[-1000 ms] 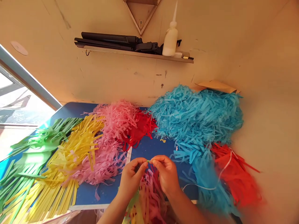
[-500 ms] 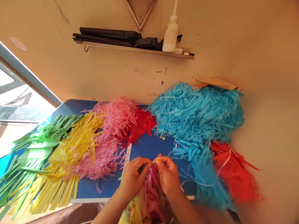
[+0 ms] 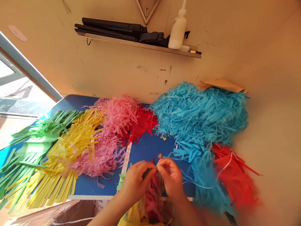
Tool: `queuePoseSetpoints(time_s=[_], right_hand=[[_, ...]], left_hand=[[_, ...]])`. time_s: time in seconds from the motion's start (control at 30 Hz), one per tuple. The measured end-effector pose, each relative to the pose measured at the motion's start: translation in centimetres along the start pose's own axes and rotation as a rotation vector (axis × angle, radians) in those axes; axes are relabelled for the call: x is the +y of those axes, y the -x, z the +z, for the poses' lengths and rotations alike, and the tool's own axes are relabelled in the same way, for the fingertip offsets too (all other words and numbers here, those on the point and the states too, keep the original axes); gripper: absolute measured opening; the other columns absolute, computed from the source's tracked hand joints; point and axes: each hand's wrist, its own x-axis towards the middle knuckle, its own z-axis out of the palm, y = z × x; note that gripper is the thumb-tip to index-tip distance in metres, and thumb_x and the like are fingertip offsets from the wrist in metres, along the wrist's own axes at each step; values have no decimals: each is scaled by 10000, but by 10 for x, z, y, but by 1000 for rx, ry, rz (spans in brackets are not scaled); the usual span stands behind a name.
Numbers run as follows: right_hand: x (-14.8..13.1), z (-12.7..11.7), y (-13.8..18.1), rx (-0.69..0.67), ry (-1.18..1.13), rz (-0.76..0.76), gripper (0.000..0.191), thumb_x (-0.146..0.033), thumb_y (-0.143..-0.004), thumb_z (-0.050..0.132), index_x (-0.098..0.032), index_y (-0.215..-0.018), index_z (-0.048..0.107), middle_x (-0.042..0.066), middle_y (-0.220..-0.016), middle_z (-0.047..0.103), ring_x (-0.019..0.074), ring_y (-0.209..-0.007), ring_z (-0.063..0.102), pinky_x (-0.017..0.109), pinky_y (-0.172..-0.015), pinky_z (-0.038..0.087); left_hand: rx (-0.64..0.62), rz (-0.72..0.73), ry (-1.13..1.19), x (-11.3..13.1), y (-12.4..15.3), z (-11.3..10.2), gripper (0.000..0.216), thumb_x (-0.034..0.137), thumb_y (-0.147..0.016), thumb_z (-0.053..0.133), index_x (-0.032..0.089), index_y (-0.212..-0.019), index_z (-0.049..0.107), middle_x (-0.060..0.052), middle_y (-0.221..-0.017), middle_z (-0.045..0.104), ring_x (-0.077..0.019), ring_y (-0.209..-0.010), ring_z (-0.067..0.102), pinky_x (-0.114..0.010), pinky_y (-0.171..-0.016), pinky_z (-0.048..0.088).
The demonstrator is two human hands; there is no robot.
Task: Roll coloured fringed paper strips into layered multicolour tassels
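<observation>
My left hand (image 3: 135,182) and my right hand (image 3: 171,179) meet over the near edge of the blue table (image 3: 150,147). Both pinch the top of a bundle of mixed paper strips (image 3: 150,201), pink, yellow and green, which hangs down below them. The fingertips press together at a small green bit between the hands. A white string (image 3: 199,185) trails from my right hand across the blue and red fringe.
Piles of cut paper fringe cover the table: green (image 3: 35,144), yellow (image 3: 68,153), pink (image 3: 113,125), dark red (image 3: 141,124), blue (image 3: 199,116) and red (image 3: 232,175). A wall shelf (image 3: 141,44) carries black tools and a white glue bottle (image 3: 178,29).
Both hands sank slightly toward the table edge while staying pinched on the bundle. The camera shifted, so the shelf sits higher in view.
</observation>
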Motion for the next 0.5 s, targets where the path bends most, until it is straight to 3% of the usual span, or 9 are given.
queuePoseSetpoints(time_s=[0.1, 0.27, 0.43, 0.5], right_hand=[[-1, -3, 3, -8, 71, -73, 23, -227, -884, 648, -233, -865, 658, 1, -840, 651, 152, -812, 615, 263, -786, 500], [-4, -10, 2, -115, 194, -80, 68, -228, -921, 594, -226, -883, 650, 18, -870, 633, 167, -837, 598, 284, -800, 493], [-3, -13, 3, -28, 198, -81, 67, -249, -922, 590, -228, -900, 649, 24, -884, 632, 173, -844, 599, 286, -797, 501], [-2, -14, 4, -61, 222, -83, 59, -240, -916, 598, -229, -912, 656, 26, -891, 642, 178, -857, 609, 296, -815, 501]], left_hand=[[21, -10, -57, 0, 2, 2, 161, 242, -909, 560, 219, -803, 678, 8, -679, 691, -135, -616, 645, -227, -580, 457], [15, 168, -135, -1, 4, 1, 196, 242, -948, 502, 222, -957, 697, -42, -781, 723, -167, -706, 674, -255, -644, 505], [-23, 78, -19, -1, 2, -2, 147, 245, -933, 547, 218, -892, 686, -20, -753, 693, -141, -670, 651, -224, -598, 477], [-6, 68, -12, -1, 2, -1, 165, 240, -929, 549, 211, -833, 680, -15, -721, 677, -137, -651, 641, -219, -588, 467]])
